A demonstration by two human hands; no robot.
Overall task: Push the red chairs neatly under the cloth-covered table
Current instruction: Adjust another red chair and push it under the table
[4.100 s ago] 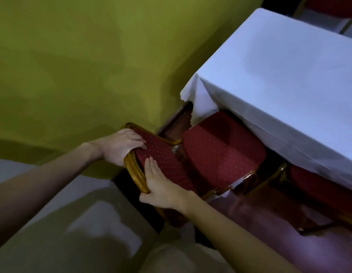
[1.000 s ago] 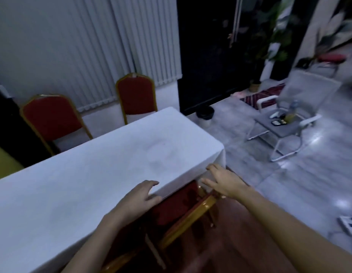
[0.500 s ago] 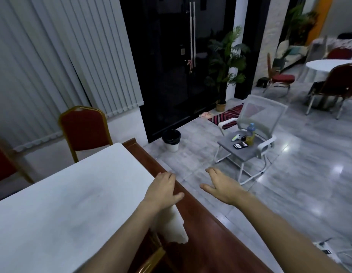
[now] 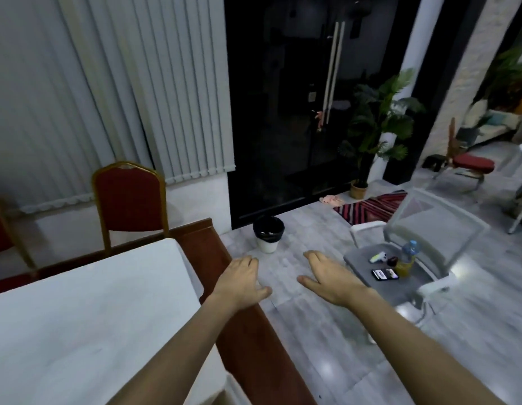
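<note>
The table under its white cloth point(image 4: 87, 311) fills the lower left. Behind its far side stands a red chair with a gold frame point(image 4: 130, 197), its back upright against the blinds. A second red chair point(image 4: 2, 244) shows only partly at the left edge. My left hand point(image 4: 242, 283) hovers palm down past the table's right corner, fingers loosely spread, holding nothing. My right hand point(image 4: 331, 280) is stretched out flat over the grey floor, also empty. No chair is under either hand.
A reddish-brown wooden platform edge point(image 4: 254, 340) runs beside the table. A small bin point(image 4: 268, 233) stands by the dark glass door. A white mesh chair point(image 4: 414, 249) with a bottle and phone on its seat is at the right, a potted plant point(image 4: 376, 133) behind.
My view has swung from the chairs tucked under the table up to the room. Both hands left the near chair; the left hand lifted off the cloth corner into the air.
</note>
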